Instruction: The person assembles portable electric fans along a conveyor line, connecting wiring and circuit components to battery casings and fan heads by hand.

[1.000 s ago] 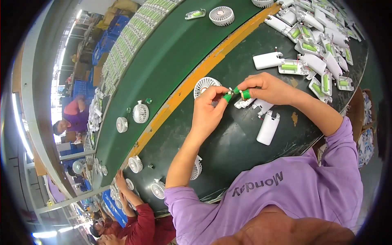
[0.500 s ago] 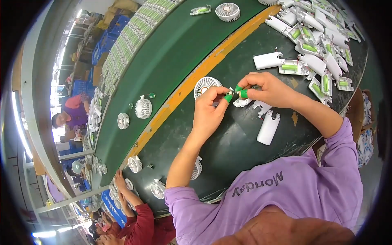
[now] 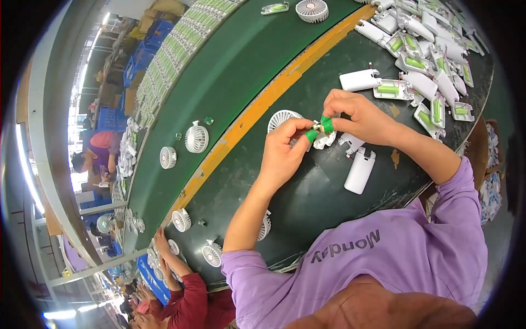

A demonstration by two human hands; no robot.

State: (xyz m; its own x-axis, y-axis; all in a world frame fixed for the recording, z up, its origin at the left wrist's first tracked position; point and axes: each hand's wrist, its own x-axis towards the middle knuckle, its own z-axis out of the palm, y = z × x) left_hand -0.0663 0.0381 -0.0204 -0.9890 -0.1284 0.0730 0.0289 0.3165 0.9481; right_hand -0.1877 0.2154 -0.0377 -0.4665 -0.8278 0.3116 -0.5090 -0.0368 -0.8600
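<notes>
My left hand (image 3: pixel 285 151) and my right hand (image 3: pixel 359 118) meet above the dark green bench, fingertips wrapped in green coverings. Thumb and fingers of both pinch a small light-coloured part (image 3: pixel 316 126); its exact kind is too small to make out. Just behind the left fingers lies a white fan head (image 3: pixel 281 116), partly covered by that hand. Beneath the fingertips sits a small white plastic piece (image 3: pixel 325 141). A white handle shell (image 3: pixel 360 173) rests on the bench closer to me, with another white shell piece (image 3: pixel 350 143) beside its upper end.
At the far right is a heap of white handle shells (image 3: pixel 422 82), several with green batteries. A yellow strip (image 3: pixel 257 109) divides the bench from the green conveyor (image 3: pixel 230 77), which carries fan heads (image 3: pixel 196 138). Left of me a co-worker's arm (image 3: pixel 172 263) reaches onto the bench.
My fingertips have drawn closer together around the small part, and the left hand has shifted slightly right. Fan heads on the conveyor have moved up and to the right.
</notes>
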